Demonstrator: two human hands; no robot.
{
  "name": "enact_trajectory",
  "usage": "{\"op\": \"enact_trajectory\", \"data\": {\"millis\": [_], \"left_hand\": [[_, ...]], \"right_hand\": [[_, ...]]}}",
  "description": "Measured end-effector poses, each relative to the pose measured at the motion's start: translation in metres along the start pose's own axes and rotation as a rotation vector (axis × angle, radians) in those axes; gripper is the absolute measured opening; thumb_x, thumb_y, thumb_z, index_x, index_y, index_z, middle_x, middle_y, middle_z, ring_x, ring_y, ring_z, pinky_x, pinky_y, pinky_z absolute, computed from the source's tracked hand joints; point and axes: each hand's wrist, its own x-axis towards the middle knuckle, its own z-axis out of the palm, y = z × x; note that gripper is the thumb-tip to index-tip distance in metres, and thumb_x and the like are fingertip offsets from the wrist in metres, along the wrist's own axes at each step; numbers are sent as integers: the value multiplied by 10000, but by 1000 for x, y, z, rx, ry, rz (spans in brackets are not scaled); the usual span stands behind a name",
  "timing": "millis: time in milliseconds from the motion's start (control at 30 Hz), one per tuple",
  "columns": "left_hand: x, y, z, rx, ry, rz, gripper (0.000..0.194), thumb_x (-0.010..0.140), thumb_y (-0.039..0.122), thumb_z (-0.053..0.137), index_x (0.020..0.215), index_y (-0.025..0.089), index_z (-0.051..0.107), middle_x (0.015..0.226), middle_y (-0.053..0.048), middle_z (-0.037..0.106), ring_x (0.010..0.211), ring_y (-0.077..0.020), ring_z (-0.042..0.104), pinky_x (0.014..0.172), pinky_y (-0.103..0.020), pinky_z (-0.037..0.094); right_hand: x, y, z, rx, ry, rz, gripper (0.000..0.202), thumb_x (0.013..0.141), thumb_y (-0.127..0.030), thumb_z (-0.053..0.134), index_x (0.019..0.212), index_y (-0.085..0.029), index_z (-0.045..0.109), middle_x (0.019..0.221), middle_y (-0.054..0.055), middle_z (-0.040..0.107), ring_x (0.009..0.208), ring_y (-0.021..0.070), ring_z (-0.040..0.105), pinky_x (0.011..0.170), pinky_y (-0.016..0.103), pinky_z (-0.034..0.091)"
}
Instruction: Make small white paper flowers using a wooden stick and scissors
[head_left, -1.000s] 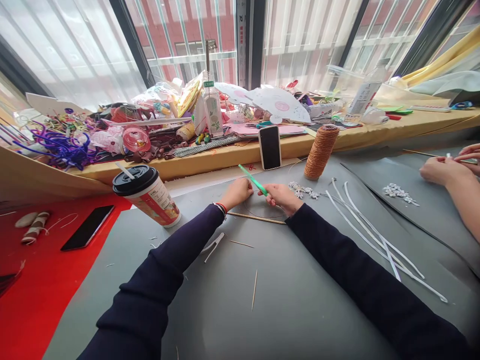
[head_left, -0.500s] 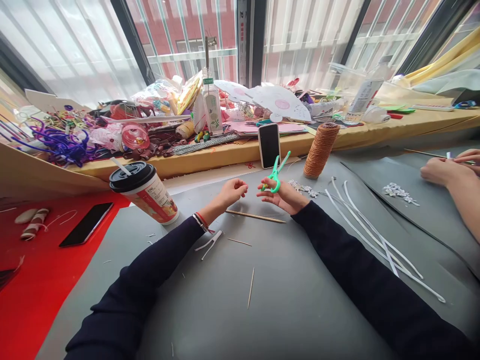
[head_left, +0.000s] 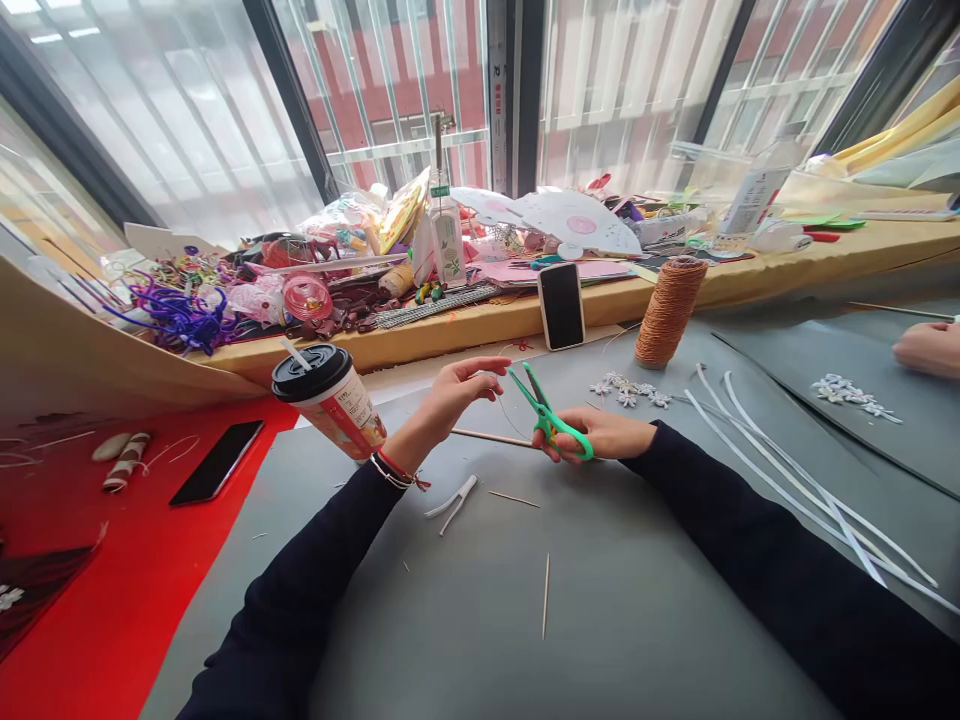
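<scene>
My right hand (head_left: 600, 434) is closed round the handles of green scissors (head_left: 541, 402), whose blades stand apart and point up toward my left hand (head_left: 459, 402). The left fingers are pinched together, and a thin thread (head_left: 507, 412) hangs from them in a curve toward the scissors. Under the hands lies a thin wooden stick (head_left: 491, 437), partly covered by the right hand. A white folded strip (head_left: 454, 502) is on the grey table near my left wrist. Two short toothpick-like sticks, one slanted (head_left: 514, 499) and one upright in view (head_left: 546, 597), lie nearer me.
A lidded paper cup (head_left: 337, 408) stands left of my left hand. Behind are a propped phone (head_left: 562, 307) and a brown thread spool (head_left: 671, 312). Small white flowers (head_left: 628, 389) and long white strips (head_left: 780, 470) lie right. Another person's hand (head_left: 930, 348) is at the right edge.
The scissors have swung from pointing up and right to pointing up and left, with the right hand now round their handles. The view has shifted left; the other person's hand shows less.
</scene>
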Motion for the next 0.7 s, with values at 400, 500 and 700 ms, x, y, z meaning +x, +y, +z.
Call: {"op": "enact_trajectory", "data": {"millis": [400,500,700], "left_hand": [[-11,25,-1,202,-243,125,379,730,293,589,1084,159,591,1115,-96,580,837,-134,527,729,-257,405],[-13,24,4,155,-308,86,403,744,320,576,1112,158,569,1089,-94,589,858,-149,532,709,-252,406],[-13,16,12,276,-349,86,359,752,361,560,1035,145,605,966,-69,623,821,-152,545,700,-256,413]], "right_hand": [[-1,-1,8,23,-111,-31,548,731,-572,507,995,-95,554,754,36,542,564,71,424,556,216,360],[4,2,15,128,-95,-161,581,703,-591,529,999,-92,540,751,37,527,573,81,438,576,238,374],[9,10,17,365,-140,-298,582,699,-603,519,1016,-115,499,790,53,522,600,105,470,572,269,394]]}}
